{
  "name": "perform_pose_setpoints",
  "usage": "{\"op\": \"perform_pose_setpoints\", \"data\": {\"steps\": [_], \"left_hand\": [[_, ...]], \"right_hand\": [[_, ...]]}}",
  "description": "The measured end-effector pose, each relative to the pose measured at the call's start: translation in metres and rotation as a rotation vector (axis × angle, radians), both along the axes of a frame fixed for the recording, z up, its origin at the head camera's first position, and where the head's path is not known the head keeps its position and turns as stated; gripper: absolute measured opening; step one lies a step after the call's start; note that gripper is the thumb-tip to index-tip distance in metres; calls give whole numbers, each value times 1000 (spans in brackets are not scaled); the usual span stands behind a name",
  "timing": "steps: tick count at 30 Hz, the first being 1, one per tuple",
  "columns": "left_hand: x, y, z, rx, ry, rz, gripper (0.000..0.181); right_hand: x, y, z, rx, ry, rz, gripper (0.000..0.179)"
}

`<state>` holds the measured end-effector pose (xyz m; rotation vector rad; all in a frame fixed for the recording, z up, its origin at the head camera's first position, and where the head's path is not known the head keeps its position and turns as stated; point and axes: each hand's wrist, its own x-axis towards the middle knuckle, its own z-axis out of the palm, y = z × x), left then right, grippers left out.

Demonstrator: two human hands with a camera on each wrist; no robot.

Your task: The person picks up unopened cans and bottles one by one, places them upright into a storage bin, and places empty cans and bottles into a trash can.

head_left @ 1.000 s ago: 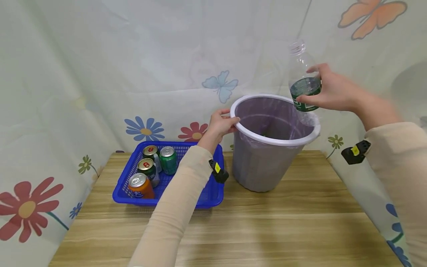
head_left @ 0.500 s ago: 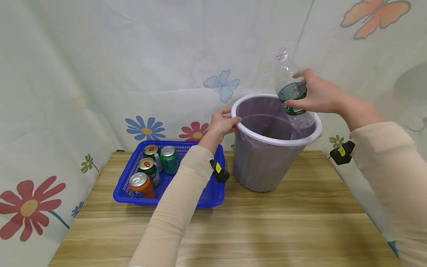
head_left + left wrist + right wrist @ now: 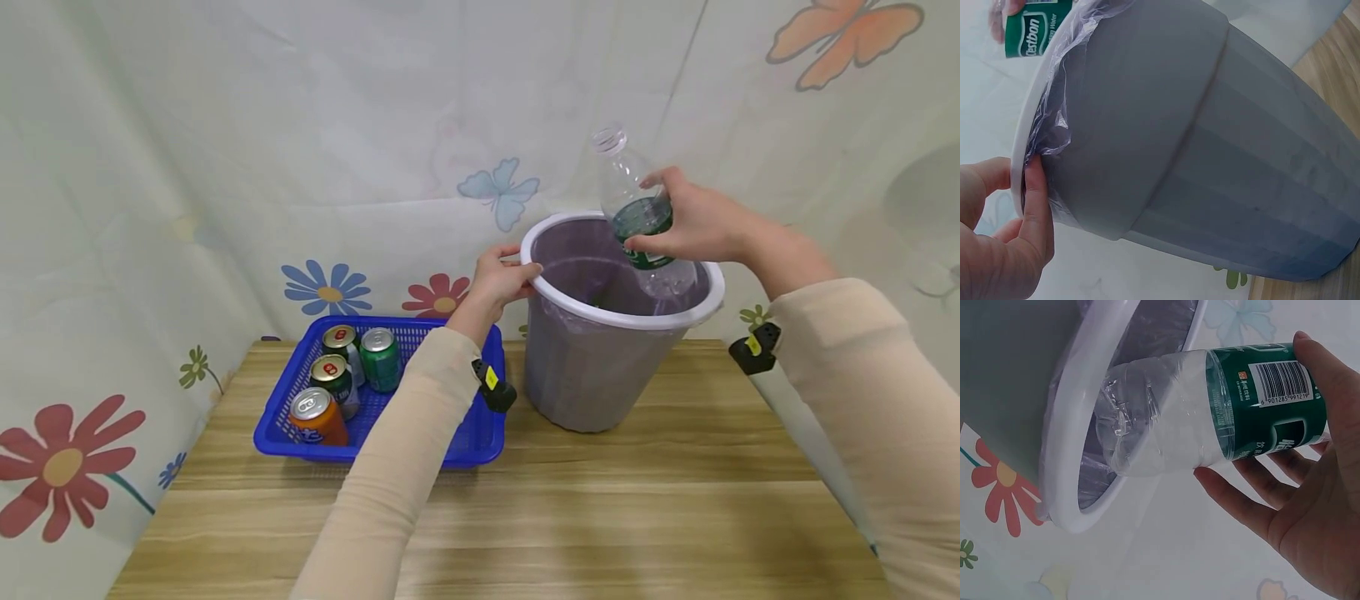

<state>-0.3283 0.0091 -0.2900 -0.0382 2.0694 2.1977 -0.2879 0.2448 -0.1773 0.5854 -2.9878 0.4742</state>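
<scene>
My left hand (image 3: 497,283) pinches the white rim (image 3: 1027,112) of a grey trash can (image 3: 592,375), thumb on one side and fingers on the other. The can leans toward me on the wooden table and is lined with a thin clear-purple bag (image 3: 1060,125). My right hand (image 3: 701,221) grips a clear plastic water bottle (image 3: 637,200) around its green label. Tilted, without a cap on its neck, the bottle has its base inside the can's mouth. In the right wrist view the bottle (image 3: 1160,412) looks empty, and its base overlaps the bag-lined opening.
Left of the can, a blue plastic basket (image 3: 491,433) holds several drink cans, among them an orange can (image 3: 318,421) and a green can (image 3: 380,362). My left forearm crosses over the basket. A flowered curtain (image 3: 375,167) hangs behind the wooden table (image 3: 525,533).
My right hand has moved left and down with the bottle, from above the can's right rim to inside its opening. The left hand keeps its hold on the rim.
</scene>
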Motion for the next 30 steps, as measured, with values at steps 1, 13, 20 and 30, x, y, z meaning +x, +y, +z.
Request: {"op": "perform_pose_setpoints", "data": {"steps": [1, 13, 20, 30], "left_hand": [[0, 0, 0, 2, 0, 0, 51], [-1, -1, -1, -3, 6, 2, 51], [-1, 1, 0, 11, -7, 10, 50], [-1, 3, 0, 12, -8, 7, 51]], "right_hand": [[0, 0, -1, 2, -3, 1, 82], [-6, -1, -10, 41, 4, 17, 84], [-6, 0, -12, 58, 9, 18, 83], [-8, 4, -16, 58, -7, 29, 84]]}}
